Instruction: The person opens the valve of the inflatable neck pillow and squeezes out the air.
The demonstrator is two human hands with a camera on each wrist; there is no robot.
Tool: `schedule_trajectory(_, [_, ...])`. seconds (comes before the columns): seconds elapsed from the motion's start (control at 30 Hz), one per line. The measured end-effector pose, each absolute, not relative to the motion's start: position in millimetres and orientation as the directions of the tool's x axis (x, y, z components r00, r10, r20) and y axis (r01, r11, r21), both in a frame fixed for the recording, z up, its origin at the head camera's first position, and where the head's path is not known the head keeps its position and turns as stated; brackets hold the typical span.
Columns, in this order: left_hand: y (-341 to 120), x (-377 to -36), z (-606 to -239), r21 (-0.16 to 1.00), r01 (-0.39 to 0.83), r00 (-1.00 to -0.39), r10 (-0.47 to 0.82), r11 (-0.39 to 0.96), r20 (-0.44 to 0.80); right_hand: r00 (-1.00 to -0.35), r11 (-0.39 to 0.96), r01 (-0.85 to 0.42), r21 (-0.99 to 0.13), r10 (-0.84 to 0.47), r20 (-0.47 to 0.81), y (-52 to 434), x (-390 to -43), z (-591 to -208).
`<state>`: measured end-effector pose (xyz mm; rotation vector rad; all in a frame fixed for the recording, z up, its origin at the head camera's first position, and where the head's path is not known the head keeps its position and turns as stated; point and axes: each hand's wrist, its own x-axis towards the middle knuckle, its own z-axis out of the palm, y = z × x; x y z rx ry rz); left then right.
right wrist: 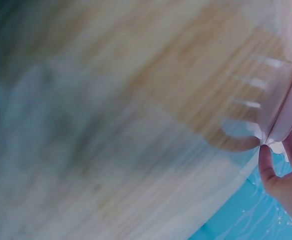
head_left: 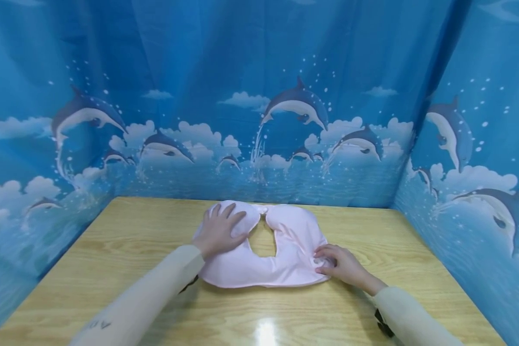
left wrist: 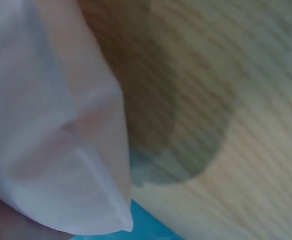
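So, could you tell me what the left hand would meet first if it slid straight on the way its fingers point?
Probably the far lobe tip of the pink U-shaped pillow it presses on; the left hand points away and slightly right. Beyond that lies bare wooden table, then the dolphin-print backdrop, though depth is unclear.

Both arms are covered by long, close-fitting sleeves in a pale cream fabric, ending at the wrists. The left sleeve (head_left: 146, 298) carries small dark lettering near the forearm, too small to read. A dark strap shows under the left wrist (head_left: 189, 284), and a matching dark strap sits under the right sleeve (head_left: 411, 317) near the wrist. The left hand (head_left: 219, 230) and right hand (head_left: 343, 265) are bare: no gloves, rings or watches visible.
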<state>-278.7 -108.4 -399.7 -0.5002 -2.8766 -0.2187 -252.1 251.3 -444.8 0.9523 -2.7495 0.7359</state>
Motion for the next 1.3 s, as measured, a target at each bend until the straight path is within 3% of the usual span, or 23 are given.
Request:
schedule_trajectory(0.47, [-110.7,-275.4,-415.6,0.118,0.354,-0.911,0.313,0.928,0.267,-0.814,0.684,-0.578,-0.446,-0.519,0.259,248.2,-251.3,-441.9])
schedule_trajectory(0.9, [-108.7,-276.9,-424.2,0.062,0.358,-0.901,0.328,0.932,0.283,-0.788,0.665,-0.615,-0.423,-0.519,0.331,248.1,-251.4,-442.8])
schedule_trajectory(1.3, [-105.5,-275.7,-424.4,0.073,0.336,-0.92,0.31,0.939,0.241,-0.812,0.68,-0.584,-0.443,-0.505,0.294,246.1,-250.9,-442.3])
